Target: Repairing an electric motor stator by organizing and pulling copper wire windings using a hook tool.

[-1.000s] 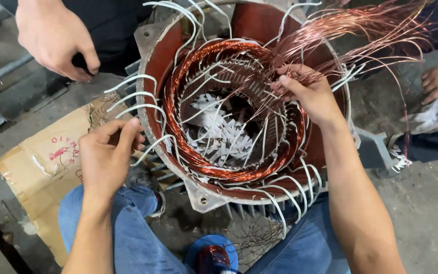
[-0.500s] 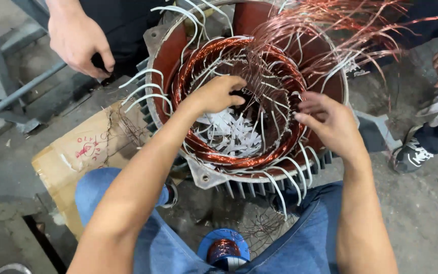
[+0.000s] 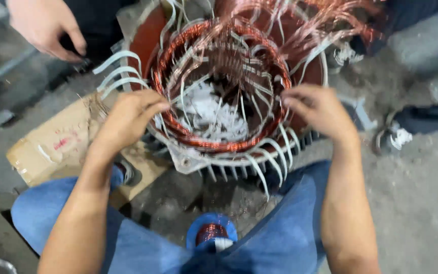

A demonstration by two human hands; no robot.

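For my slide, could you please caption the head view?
Left hand and right hand grip opposite sides of a copper winding in a stator; another person's hand rests nearby.

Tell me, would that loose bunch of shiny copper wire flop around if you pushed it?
Probably. The loose copper wire fans out in thin separate strands, so it likely bends and springs easily. The wound copper coil inside the motor housing is packed tight, so it probably feels much stiffer. Thin strands may kink.

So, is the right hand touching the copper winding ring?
Touching: the head view shows the right hand with fingertips on the copper winding ring's right edge.
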